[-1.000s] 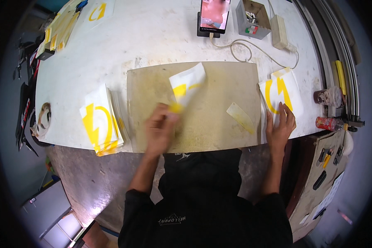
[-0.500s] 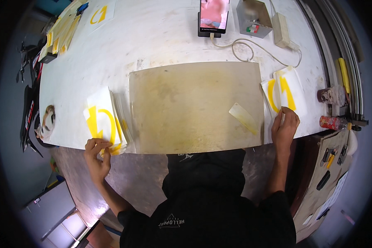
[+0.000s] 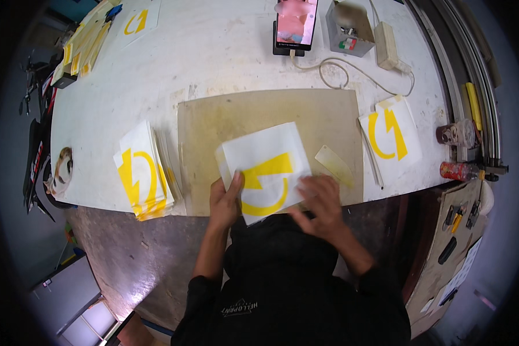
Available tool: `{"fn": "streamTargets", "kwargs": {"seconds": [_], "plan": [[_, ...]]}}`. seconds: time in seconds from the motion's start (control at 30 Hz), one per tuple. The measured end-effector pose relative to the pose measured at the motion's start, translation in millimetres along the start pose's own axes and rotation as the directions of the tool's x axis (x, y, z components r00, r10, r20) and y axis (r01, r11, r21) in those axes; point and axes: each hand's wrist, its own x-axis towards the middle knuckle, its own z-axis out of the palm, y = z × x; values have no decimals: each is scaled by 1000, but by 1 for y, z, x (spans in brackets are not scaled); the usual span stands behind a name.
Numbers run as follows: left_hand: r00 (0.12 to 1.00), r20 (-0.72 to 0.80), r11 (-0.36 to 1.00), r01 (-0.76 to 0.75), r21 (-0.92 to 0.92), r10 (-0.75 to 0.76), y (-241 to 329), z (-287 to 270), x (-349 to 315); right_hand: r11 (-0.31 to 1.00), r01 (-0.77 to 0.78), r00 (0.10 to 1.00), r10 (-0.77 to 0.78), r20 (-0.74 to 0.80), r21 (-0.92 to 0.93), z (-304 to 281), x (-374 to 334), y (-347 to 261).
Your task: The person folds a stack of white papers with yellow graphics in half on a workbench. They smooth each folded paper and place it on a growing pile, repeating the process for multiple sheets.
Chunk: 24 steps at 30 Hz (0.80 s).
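A white flat piece (image 3: 254,151) with a yellow lightning bolt and curved band is held tilted above the brownish board (image 3: 205,132); whether it is a sheet or a flat bag I cannot tell. My left hand (image 3: 225,199) grips its left edge, thumb on top. Beside its lower right edge is my right hand (image 3: 323,210), slightly blurred, with fingers apart. A thick stack (image 3: 144,173) of similar printed pieces lies left of the board. More printed pieces (image 3: 390,130) lie to the right. A small translucent card (image 3: 333,164) rests on the board's right part.
A phone (image 3: 294,23) on a stand, a grey box (image 3: 350,34) and a white power strip (image 3: 386,46) with a looping cable occupy the far side. A cat (image 3: 62,170) lies at the left edge. A cup (image 3: 455,134) and bottle (image 3: 460,171) are at the right edge.
Both hands have moved inward from the left and right stacks to above the board. A printed white piece is now in my left hand; my right hand has left the right-hand pieces.
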Motion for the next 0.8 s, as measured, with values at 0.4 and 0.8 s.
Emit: {"fn": "streamTargets", "kwargs": {"seconds": [0.4, 0.8], "plan": [[990, 3, 990, -144, 6, 144, -4, -22, -16, 508, -474, 760, 649, 43, 719, 9, 16, 18], [993, 108, 977, -58, 205, 36, 0, -18, 4, 180, -613, 719, 531, 449, 769, -32, 21, 29]]}}
